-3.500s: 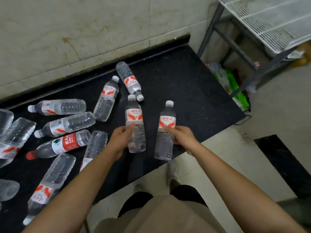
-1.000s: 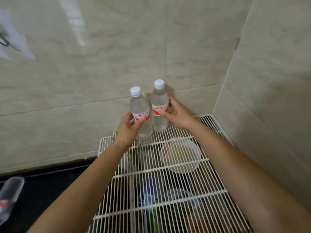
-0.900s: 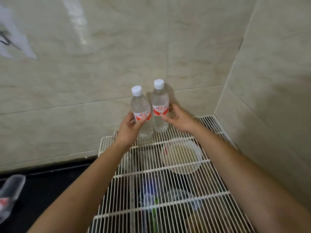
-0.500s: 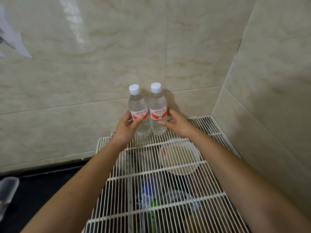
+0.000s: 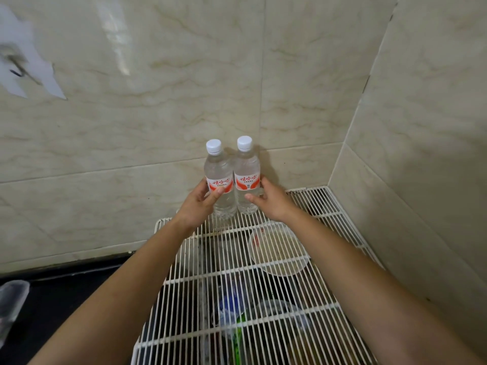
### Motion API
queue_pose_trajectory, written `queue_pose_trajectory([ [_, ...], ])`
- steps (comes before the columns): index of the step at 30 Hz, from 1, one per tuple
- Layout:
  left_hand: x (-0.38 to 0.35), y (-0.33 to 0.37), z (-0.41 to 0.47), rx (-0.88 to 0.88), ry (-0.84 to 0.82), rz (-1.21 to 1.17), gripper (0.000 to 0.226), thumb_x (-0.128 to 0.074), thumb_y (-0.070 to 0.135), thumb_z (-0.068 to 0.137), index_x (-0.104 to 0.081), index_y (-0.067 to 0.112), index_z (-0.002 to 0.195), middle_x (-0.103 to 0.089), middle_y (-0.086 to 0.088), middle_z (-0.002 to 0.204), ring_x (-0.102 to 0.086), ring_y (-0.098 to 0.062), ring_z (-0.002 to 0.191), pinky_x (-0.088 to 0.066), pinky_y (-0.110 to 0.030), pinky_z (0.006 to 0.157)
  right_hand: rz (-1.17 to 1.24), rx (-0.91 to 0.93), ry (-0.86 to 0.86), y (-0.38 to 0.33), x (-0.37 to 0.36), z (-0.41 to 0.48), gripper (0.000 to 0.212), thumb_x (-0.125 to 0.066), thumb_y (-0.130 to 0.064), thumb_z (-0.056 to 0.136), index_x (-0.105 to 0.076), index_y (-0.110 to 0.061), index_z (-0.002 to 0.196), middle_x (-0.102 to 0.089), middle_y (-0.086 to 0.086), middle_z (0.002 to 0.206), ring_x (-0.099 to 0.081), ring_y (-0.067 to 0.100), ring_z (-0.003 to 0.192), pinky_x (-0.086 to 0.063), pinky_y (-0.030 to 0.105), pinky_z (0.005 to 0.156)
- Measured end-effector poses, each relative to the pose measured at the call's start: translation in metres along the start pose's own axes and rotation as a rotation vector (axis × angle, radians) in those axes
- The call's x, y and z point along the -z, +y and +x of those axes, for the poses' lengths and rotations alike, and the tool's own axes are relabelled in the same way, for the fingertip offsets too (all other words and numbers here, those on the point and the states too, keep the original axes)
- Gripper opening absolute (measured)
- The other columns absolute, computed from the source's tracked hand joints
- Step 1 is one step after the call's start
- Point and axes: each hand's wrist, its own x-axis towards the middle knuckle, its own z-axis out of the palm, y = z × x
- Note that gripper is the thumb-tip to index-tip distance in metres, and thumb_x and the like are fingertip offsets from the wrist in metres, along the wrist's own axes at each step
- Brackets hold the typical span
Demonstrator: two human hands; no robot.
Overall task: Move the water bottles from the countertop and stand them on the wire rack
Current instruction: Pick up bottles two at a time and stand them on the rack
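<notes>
Bottles upright on the wire rack, mid-frame.
I had the left hand gripping the left bottle, the right hand the right bottle.

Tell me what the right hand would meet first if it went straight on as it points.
The right bottle, which the right hand grips on the wire rack. Past it, the left bottle stands close beside; depth there is unclear.

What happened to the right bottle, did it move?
Yes. The right bottle shifted left, away from the vertical tile seam, up against the left bottle.
</notes>
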Motion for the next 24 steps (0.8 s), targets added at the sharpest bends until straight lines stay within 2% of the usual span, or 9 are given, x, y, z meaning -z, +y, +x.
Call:
queue_pose_trajectory([
  [2, 0.002, 0.004, -0.004, -0.009, -0.025, 0.096, 0.060, -0.057, 0.048, 0.098, -0.034, 0.040, 0.153, -0.048, 0.007, 0.154, -0.046, -0.022, 0.141, -0.042, -0.050, 0.112, -0.032, 0.019, 0.033, -0.002, -0.001, -0.004, 0.072, -0.067, -0.044, 0.095, -0.032, -0.028, 0.155, -0.047, -0.001, 0.157, -0.046, 0.026, 0.144, -0.039, 0.056, 0.116],
  [4, 0.003, 0.010, -0.007, -0.043, 0.041, 0.246, 0.076, -0.052, 0.060, 0.097, -0.018, 0.036, 0.161, -0.033, 0.002, 0.165, -0.033, -0.022, 0.150, -0.031, -0.051, 0.121, -0.053, 0.079, 0.102, -0.008, 0.002, -0.011, 0.080, -0.067, -0.051, 0.092, -0.026, -0.028, 0.157, -0.041, 0.001, 0.160, -0.042, 0.026, 0.146, -0.037, 0.055, 0.117],
  [6, 0.007, 0.022, -0.019, -0.103, 0.242, 0.418, 0.076, -0.039, 0.057, 0.102, -0.008, 0.023, 0.163, -0.019, -0.004, 0.170, -0.018, -0.021, 0.156, -0.019, -0.046, 0.126, -0.141, 0.171, 0.227, -0.015, 0.007, -0.018, 0.086, -0.059, -0.056, 0.096, -0.013, -0.024, 0.162, -0.025, 0.005, 0.168, -0.029, 0.026, 0.152, -0.027, 0.050, 0.123],
  [8, 0.015, 0.030, -0.042, -0.184, 0.475, 0.561, 0.069, -0.027, 0.055, 0.106, -0.009, 0.021, 0.163, -0.013, -0.006, 0.171, -0.010, -0.022, 0.158, -0.011, -0.043, 0.128, -0.323, 0.266, 0.428, -0.022, 0.009, -0.028, 0.087, -0.044, -0.059, 0.101, -0.001, -0.016, 0.163, -0.003, 0.010, 0.172, -0.008, 0.027, 0.158, -0.011, 0.047, 0.128],
  [11, 0.038, 0.026, -0.084, -0.225, 0.713, 0.866, 0.069, -0.015, 0.059, 0.103, -0.013, 0.024, 0.163, -0.008, -0.011, 0.171, -0.003, -0.030, 0.158, -0.007, -0.048, 0.127, -0.479, 0.465, 0.640, -0.029, 0.002, -0.043, 0.086, -0.034, -0.062, 0.101, -0.003, -0.014, 0.163, 0.006, 0.018, 0.170, 0.002, 0.034, 0.159, 0.001, 0.048, 0.128],
  [14, 0.061, 0.001, -0.133, -0.077, 0.754, 1.107, 0.071, -0.015, 0.061, 0.101, -0.012, 0.027, 0.163, -0.003, -0.011, 0.171, 0.000, -0.033, 0.158, -0.003, -0.054, 0.125, -0.533, 0.584, 0.583, -0.030, -0.033, -0.047, 0.084, -0.034, -0.064, 0.100, -0.008, -0.016, 0.163, 0.003, 0.024, 0.169, 0.001, 0.040, 0.157, 0.001, 0.055, 0.127],
  [16, 0.074, -0.020, -0.170, -0.003, 0.776, 1.187, 0.070, -0.021, 0.059, 0.101, -0.020, 0.024, 0.162, -0.011, -0.014, 0.170, -0.008, -0.038, 0.157, -0.010, -0.061, 0.123, -0.552, 0.626, 0.496, -0.032, -0.065, -0.048, 0.083, -0.032, -0.066, 0.100, -0.008, -0.018, 0.164, 0.003, 0.024, 0.169, 0.002, 0.041, 0.157, -0.001, 0.059, 0.126],
  [19, 0.093, -0.042, -0.225, 0.104, 0.842, 1.275, 0.067, -0.032, 0.055, 0.102, -0.032, 0.018, 0.158, -0.023, -0.020, 0.166, -0.019, -0.044, 0.153, -0.019, -0.068, 0.118, -0.554, 0.736, 0.382, -0.048, -0.116, -0.053, 0.085, -0.037, -0.065, 0.100, -0.007, -0.018, 0.164, 0.005, 0.024, 0.169, 0.004, 0.042, 0.157, -0.001, 0.059, 0.125],
  [24, 0.130, -0.051, -0.312, 0.229, 0.968, 1.315, 0.067, -0.035, 0.052, 0.101, -0.037, 0.015, 0.156, -0.026, -0.022, 0.165, -0.024, -0.044, 0.152, -0.024, -0.069, 0.115, -0.479, 0.901, 0.233, -0.102, -0.199, -0.086, 0.087, -0.041, -0.063, 0.099, -0.009, -0.015, 0.164, 0.003, 0.023, 0.169, 0.003, 0.042, 0.157, -0.005, 0.060, 0.125],
])
